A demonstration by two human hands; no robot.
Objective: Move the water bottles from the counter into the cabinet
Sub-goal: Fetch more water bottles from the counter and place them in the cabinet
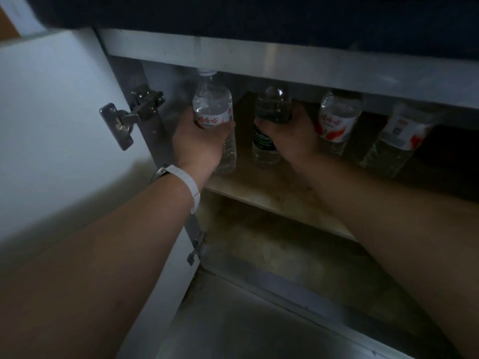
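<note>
Cabinet door (51, 112) open at left. Left hand (199, 141) grips red-label bottle (212, 104), upright at the shelf's (272, 193) left end. Right hand (290, 133) grips green-label bottle (269, 143) just beside it. Third bottle (337, 120) and fourth bottle (399, 136) stand further right.

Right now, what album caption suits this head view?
Left hand grips a red-label bottle, right hand a green-label bottle, on the cabinet shelf.

Probably a home kitchen, dim under-counter cabinet (285, 71), hinged door (51, 112), wooden shelf (272, 193)
</note>
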